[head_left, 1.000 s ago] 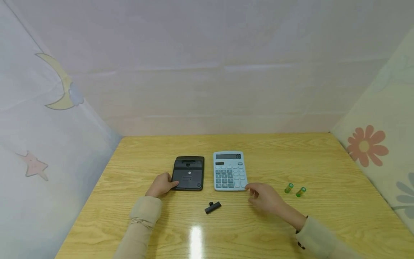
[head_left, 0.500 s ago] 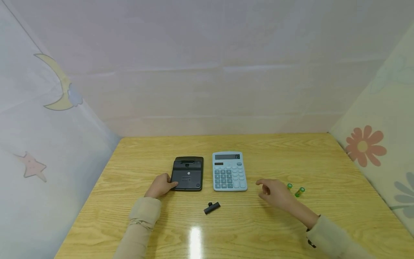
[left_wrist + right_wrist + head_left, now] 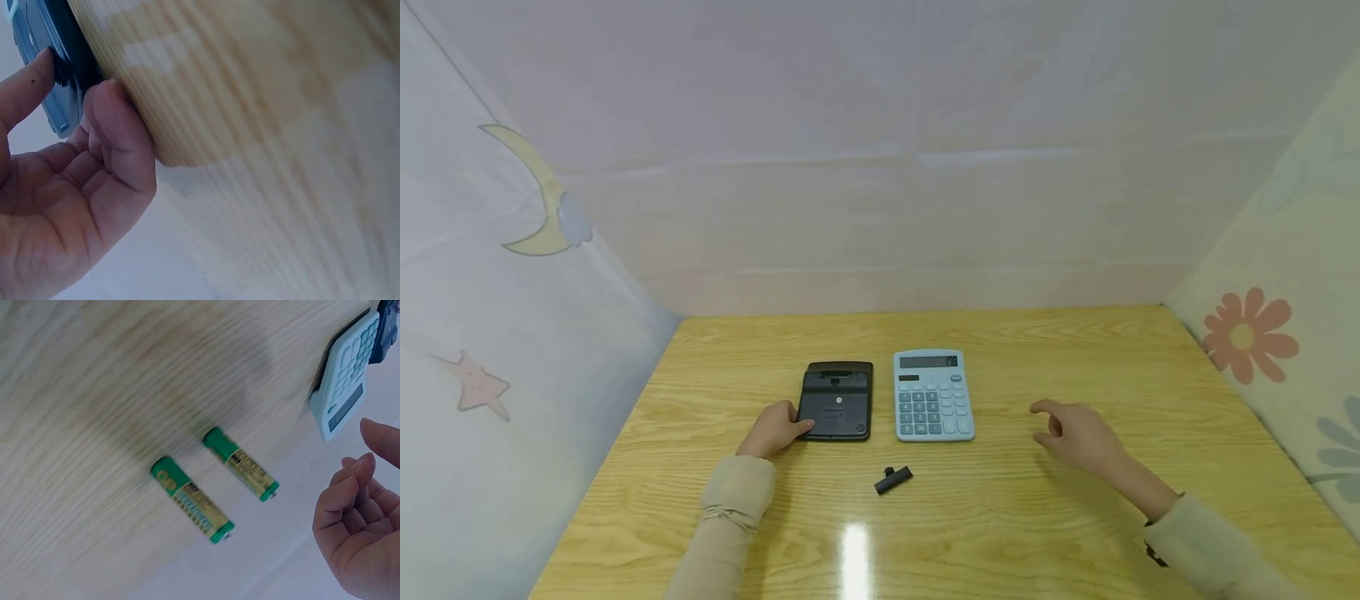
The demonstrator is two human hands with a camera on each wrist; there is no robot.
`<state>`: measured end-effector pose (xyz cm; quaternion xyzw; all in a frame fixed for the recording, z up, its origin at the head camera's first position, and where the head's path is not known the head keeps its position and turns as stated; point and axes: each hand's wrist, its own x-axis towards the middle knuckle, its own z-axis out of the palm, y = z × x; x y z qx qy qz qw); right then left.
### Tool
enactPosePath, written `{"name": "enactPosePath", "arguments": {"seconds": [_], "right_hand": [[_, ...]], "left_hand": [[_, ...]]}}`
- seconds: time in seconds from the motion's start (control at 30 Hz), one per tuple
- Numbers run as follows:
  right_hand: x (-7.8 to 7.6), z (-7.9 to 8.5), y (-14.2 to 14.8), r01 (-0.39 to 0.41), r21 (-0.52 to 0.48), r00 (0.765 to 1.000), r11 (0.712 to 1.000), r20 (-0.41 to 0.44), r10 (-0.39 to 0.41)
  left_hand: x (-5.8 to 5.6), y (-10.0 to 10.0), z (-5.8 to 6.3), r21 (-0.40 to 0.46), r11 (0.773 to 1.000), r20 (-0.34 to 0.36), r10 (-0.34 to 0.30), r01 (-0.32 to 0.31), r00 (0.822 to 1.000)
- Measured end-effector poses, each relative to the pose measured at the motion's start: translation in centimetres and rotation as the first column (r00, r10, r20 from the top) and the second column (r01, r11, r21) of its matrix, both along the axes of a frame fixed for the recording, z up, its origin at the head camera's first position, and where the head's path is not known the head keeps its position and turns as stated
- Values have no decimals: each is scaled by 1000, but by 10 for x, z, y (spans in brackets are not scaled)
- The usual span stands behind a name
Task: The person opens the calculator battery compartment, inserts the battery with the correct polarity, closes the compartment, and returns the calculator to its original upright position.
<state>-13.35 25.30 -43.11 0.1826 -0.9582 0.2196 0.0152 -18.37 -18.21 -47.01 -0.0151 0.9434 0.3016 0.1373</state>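
- Left hand [image 3: 772,429]: gripping the near left corner of the black device [image 3: 835,407], thumb on top and fingers curled against the edge, as I confirm on the left wrist view.
- Right hand [image 3: 1078,437]: holding nothing; fingers loosely curled, thumb and index finger apart, held to the right of the calculator and well clear of it.
- Black device: I find it on the wooden table [image 3: 1000,533], label side up, with a slot near its far edge.
- Blue calculator [image 3: 934,400]: face up just right of the black device, not touching it, with dark digits on its display.
- Small black piece [image 3: 893,481]: lying at a slant, nearer the person than both devices.
- Batteries [image 3: 194,501]: I count two, green and gold, lying roughly parallel and apart near the right hand.
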Motion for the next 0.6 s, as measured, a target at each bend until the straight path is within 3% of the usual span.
{"name": "enactPosePath", "arguments": {"seconds": [0.3,0.6], "right_hand": [[-4,3,19,67,42,998,997,12,-67],[-6,2,26,80,78,997,994,3,-80]], "left_hand": [[-1,1,-1,1,1000,4,4,-4,1000],[2,2,3,-14,1000,4,11,-11,1000]]}}
